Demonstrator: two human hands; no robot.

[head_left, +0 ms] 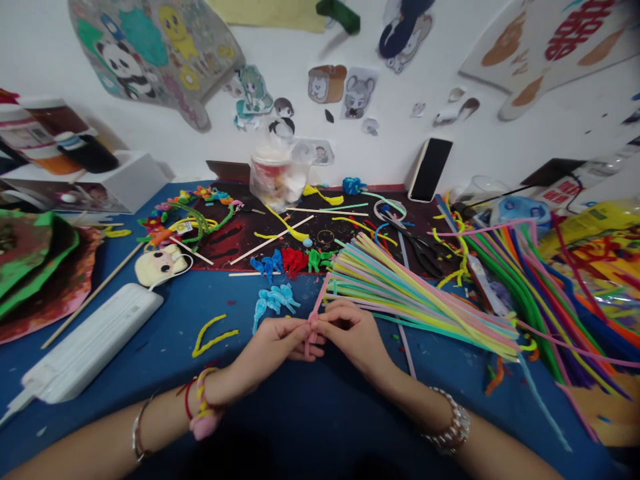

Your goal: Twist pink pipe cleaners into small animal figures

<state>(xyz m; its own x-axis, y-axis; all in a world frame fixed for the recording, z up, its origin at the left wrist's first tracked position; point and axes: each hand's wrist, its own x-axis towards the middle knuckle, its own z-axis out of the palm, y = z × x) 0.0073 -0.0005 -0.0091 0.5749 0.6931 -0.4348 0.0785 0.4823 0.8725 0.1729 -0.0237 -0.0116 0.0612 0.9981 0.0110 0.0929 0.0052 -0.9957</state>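
Note:
My left hand (pixel 273 340) and my right hand (pixel 347 331) meet at the middle of the table, with the fingers of both pinching a pink pipe cleaner (pixel 313 325). It is twisted into a small knot between them, and one end rises up and away. My fingers hide part of the twist. Just right of my right hand lies a fanned bundle of pastel pipe cleaners (pixel 415 300), and the pink stem seems to join its near end. Small blue pipe-cleaner figures (pixel 275 299) lie just above my left hand.
A blue tabletop (pixel 125 360) holds a dark red mat (pixel 225 247) with red and green figures, black scissors (pixel 420 247) and a plastic tub (pixel 275 177). Thick multicoloured chenille stems (pixel 540 300) are heaped at right; a long white box (pixel 85 340) lies at left.

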